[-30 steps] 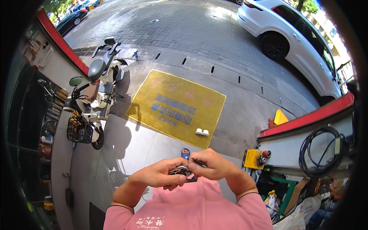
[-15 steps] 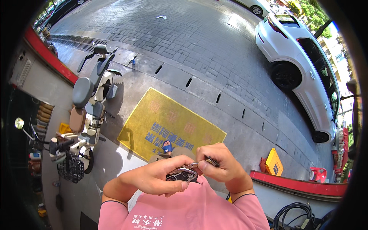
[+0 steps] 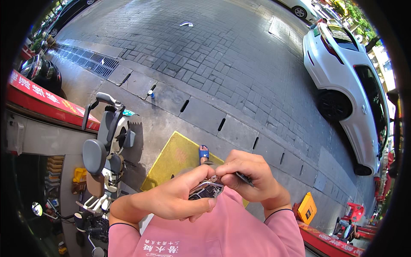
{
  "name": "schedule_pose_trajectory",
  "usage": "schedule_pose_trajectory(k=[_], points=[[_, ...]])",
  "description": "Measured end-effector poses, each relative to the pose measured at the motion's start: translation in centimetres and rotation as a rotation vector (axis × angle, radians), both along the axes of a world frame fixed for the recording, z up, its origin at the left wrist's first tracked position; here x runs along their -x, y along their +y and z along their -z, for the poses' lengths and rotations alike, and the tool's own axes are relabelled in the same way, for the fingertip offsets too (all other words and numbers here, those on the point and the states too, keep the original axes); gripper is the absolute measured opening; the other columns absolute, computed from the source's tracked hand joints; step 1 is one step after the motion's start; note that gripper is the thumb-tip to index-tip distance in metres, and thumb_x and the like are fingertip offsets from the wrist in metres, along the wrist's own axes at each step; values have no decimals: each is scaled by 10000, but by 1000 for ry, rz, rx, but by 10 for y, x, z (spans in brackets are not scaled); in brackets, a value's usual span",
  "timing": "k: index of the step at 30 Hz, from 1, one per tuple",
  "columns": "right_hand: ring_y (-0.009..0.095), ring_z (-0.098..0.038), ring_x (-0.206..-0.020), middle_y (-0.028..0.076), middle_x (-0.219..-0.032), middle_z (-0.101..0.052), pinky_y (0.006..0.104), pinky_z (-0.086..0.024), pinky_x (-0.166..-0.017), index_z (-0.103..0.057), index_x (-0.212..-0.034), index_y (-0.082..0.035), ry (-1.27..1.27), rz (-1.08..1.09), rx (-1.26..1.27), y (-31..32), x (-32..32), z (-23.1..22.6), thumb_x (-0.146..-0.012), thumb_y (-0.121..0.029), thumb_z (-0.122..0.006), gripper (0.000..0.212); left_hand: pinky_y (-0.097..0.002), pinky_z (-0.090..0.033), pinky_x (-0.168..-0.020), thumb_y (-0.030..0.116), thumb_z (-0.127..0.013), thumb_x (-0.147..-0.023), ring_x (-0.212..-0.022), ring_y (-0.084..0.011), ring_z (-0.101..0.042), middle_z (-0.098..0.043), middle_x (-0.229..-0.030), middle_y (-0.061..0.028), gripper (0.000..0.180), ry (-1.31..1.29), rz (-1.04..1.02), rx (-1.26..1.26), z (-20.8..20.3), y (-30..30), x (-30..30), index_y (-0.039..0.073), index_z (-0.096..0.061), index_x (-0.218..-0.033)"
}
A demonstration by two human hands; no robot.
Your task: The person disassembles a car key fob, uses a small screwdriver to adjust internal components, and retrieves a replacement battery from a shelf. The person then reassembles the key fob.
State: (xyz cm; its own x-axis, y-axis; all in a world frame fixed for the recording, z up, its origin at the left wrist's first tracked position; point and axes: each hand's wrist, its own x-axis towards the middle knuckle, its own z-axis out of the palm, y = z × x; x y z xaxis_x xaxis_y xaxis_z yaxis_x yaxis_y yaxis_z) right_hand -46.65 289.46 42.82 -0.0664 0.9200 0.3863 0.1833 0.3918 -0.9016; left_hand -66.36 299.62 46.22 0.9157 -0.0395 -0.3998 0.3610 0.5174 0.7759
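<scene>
My left hand [image 3: 182,195] is wrapped round a small black casing with a silver rim [image 3: 206,189], its hollowed inner side facing up. In my right hand [image 3: 248,173] is a small dark flat piece [image 3: 244,178], pinched between thumb and fingers, its end sticking out to the right. The thumb and fingertips of both hands meet at the casing's upper edge, where a small metallic bit shows. What exactly the fingertips grip there is hidden. Both hands are in front of my pink shirt [image 3: 222,222].
A yellow mat [image 3: 171,160] lies ahead, with my blue sandal [image 3: 203,153] on it. At left stands a scooter with a grey seat [image 3: 94,156]. A white car [image 3: 349,85] is parked at far right on the paved road [image 3: 222,64]. A yellow case [image 3: 307,208] sits at lower right.
The view has shifted left, and more of the red-edged counter shows there. My right hand has turned, tilting the dark piece downward; the left still holds the casing.
</scene>
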Motion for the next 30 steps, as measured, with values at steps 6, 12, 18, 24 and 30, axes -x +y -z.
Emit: schedule_pose_trajectory(k=[6, 12, 18, 24, 30], points=[[183, -568, -667, 75, -794, -622, 293, -439, -565, -672, -1018, -19, -10, -158, 107, 188, -44, -15, -846, 43, -663, 182, -232, -434, -477, 24, -581, -881, -583, -82, -553, -556, -820, -52, 355, -62, -226, -34, 4, 156, -35, 6, -352, -1151], [147, -550, -656, 66, -737, -622, 274, -416, -558, -716, -937, -6, 88, -182, 227, 373, -57, -10, -845, -82, -714, 119, -231, -453, -519, -39, -582, -854, -628, -87, -568, -556, -868, -70, 401, -203, -321, -99, 22, 329, -48, 1, -320, -1154], [152, -563, -688, 88, -783, -627, 269, -424, -570, -717, -1018, 1, 154, -258, 236, 525, -68, -15, -860, -132, -703, 207, -242, -421, -607, -21, -571, -857, -726, -65, -518, -575, -923, -61, 408, -224, -368, -84, 13, 482, -53, -9, -312, -1172], [149, -556, -692, 93, -807, -620, 274, -419, -571, -709, -1039, 9, 102, -294, 210, 673, -84, -10, -839, -28, -679, 205, -236, -405, -652, -23, -577, -853, -788, -53, -506, -576, -921, -44, 453, -196, -419, -75, 14, 621, -66, 0, -287, -1200], [168, -542, -684, 72, -780, -591, 285, -413, -578, -706, -1023, 11, 6, -420, 172, 843, -103, -11, -812, 60, -644, 225, -234, -415, -680, -21, -577, -859, -816, -50, -508, -564, -906, -33, 439, -134, -488, 15, 12, 771, -86, 22, -285, -1184]])
